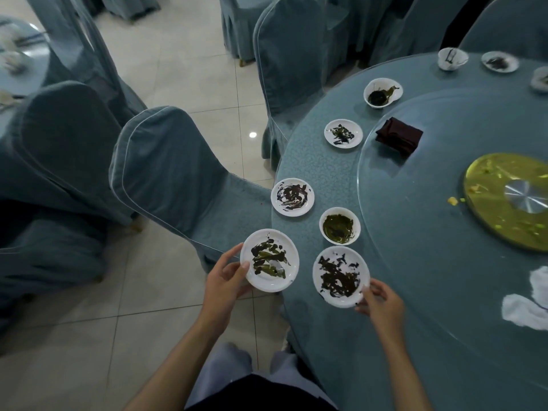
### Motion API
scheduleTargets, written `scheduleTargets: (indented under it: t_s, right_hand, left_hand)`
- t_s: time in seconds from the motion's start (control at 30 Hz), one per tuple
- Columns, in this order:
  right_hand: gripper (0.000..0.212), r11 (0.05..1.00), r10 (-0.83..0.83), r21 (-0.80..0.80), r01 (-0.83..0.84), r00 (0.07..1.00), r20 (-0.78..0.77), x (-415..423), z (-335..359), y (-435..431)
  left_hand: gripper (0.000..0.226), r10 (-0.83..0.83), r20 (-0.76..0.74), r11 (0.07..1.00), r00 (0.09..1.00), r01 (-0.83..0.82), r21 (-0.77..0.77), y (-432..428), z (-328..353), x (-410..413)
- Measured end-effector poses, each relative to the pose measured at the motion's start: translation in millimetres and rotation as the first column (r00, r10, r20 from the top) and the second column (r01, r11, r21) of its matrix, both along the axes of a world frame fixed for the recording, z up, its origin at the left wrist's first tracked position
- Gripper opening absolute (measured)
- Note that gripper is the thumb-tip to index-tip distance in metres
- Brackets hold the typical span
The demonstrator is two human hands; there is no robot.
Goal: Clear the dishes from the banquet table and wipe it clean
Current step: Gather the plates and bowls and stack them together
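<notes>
Broadly, a round table point(326, 345) under a blue-grey cover fills the right side. Covered chairs point(166, 173) stand along its left edge on a pale tiled floor point(184, 69). A big glass turntable point(430, 256) sits on the table, with a gold disc point(486, 203) smeared with food scraps at its middle. A crumpled white cloth point(525, 310) lies on the glass at the right edge of view. A dark folded cloth point(398, 136) rests on the glass near its far rim.

Dirty white dishes lie on the table outside the glass. Going away from the person along the left edge, there is a streaked plate point(292, 197), a small bowl point(339, 225) with greenish sauce just beside the turntable, a farther plate point(343, 133), and a deeper bowl point(382, 92). More small dishes point(452, 58) stand at the far side.

Nearest, a smeared plate point(269, 260) is held just off the table's edge, over the chair seat. The left hand point(228, 280) grips it, thumb pressed on the rim and fingers under it. A second smeared plate point(341, 276) is at the table's near edge. The right hand point(382, 301) pinches its near rim with curled fingers. Whether that plate is lifted or lying flat cannot be told.
</notes>
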State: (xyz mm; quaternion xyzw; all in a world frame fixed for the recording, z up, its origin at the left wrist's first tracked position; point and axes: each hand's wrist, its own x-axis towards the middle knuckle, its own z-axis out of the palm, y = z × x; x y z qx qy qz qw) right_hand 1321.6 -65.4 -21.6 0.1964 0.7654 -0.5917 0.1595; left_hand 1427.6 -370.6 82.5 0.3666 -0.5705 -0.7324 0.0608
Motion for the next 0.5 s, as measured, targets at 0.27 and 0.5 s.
scheduleTargets:
  t_s: [0.27, 0.5]
  right_hand:
    - [0.021, 0.971, 0.202, -0.108, -0.212, 0.974, -0.101, -11, 48, -86]
    - [0.014, 0.954, 0.299, -0.001, -0.301, 0.946, -0.127, -14, 54, -171]
  left_hand:
    - [0.039, -0.005, -0.023, 0.998, 1.0, 0.007, 0.058, -19, -7, -2]
    - [0.045, -0.077, -0.052, 0.994, 0.996, 0.081, 0.071, -73, -10, -16]
